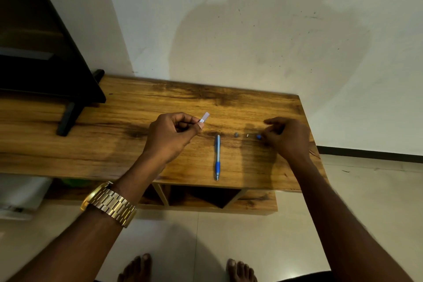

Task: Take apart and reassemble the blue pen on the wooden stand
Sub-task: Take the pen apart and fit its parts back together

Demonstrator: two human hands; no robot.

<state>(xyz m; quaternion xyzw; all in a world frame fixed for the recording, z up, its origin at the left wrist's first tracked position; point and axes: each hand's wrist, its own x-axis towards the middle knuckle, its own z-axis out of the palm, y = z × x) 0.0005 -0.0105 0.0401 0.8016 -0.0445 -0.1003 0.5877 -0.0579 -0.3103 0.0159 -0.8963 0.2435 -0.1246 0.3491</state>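
A blue pen [217, 157] lies on the wooden stand [114, 144], tip toward me, with a dark blue grip near the tip. My left hand [171, 137] is raised above the stand and pinches a clear pen barrel piece [204, 118] between thumb and fingers. My right hand [286, 137] rests low on the stand at the right, its fingertips on a small blue pen part [258, 137]. Between the pen and that hand lie a small grey piece [236, 135] and a tiny white piece [247, 135].
A black TV [45, 52] with a black foot [66, 119] stands on the left of the stand. A white wall is behind. The stand's right edge is just past my right hand. Open shelves lie under the top, and my bare feet are on the tiled floor.
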